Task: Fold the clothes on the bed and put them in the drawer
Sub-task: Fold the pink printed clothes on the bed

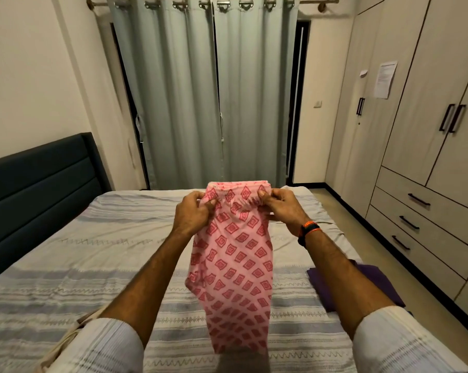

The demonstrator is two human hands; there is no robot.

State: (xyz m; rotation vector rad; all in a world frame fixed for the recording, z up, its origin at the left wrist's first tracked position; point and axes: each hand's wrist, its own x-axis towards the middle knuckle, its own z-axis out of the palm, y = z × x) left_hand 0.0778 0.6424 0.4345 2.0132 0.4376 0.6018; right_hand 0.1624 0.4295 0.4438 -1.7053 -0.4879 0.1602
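Observation:
A pink garment with a red diamond print (235,254) hangs in the air over the bed (93,238). My left hand (194,211) grips its gathered waistband at the left corner, and my right hand (280,207) grips the right corner. The cloth drops straight down between my forearms, its lower end just above the striped bedsheet. A folded purple garment (373,281) lies at the bed's right edge, partly behind my right arm. The wardrobe's three drawers (416,200) are all closed on the right.
A dark padded headboard (39,189) stands at the left. Grey curtains (214,98) cover the far wall. The tall wardrobe (429,90) lines the right wall, with a narrow strip of floor (362,232) between it and the bed. A beige cloth (74,335) lies by my left sleeve.

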